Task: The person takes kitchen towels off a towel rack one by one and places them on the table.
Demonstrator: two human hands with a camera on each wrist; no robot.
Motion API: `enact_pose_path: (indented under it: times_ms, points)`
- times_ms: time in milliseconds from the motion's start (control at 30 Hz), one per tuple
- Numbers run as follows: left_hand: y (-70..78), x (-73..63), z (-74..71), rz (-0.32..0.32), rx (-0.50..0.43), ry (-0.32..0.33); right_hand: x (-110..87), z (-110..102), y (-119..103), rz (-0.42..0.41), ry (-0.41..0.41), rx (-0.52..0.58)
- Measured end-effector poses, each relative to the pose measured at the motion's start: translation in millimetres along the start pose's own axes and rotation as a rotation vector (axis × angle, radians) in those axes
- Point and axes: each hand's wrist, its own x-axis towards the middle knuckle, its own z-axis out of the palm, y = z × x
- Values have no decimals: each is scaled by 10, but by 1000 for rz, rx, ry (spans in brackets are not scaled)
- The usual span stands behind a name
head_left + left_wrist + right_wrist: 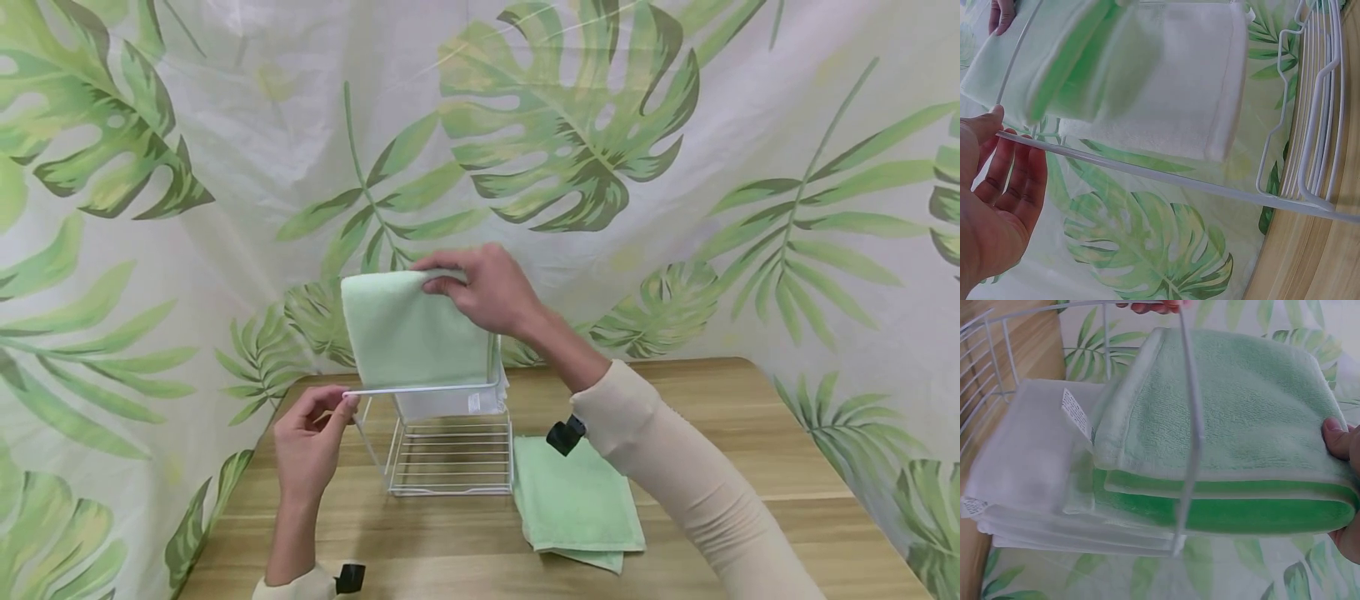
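— Fingers first: pinching what?

— With the right hand (487, 287), gripping the folded green towel (408, 333) by its top edge, thumb in front. With the left hand (311, 437), pinching the front left corner of the upper rail of the white wire rack (427, 493).

— Towel held where?

— Behind that rail, above the rack's base, toward the far left corner of the surface (735, 408).

— Which step, then?

— Probably settling the towel into the rack, though possibly lifting it out. Can't be sure.

— And next?

— If settling, steady the rail, lower the towel evenly, square its edges, then let go.

— Different from view to view?

— From the right wrist, several labelled layers of white cloth (1029, 444) beside the towel. From the left wrist, their hem, apart from the wire grid. Only from the head, not the right wrist: spare green towels (585, 500) by the rack's right edge.
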Motion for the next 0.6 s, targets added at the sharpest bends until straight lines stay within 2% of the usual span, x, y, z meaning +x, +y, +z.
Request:
enact_pose_path:
  times_ms: [233, 467, 600]
  points:
    - [25, 4, 1, -9, 6, -6, 30, -269, -63, -14, 50, 49]
    - [12, -2, 3, 12, -20, -14, -25, -534, -72, -16, 117, 149]
    - [12, -4, 1, 13, -29, -10, -57, -687, -87, -11, 144, 161]
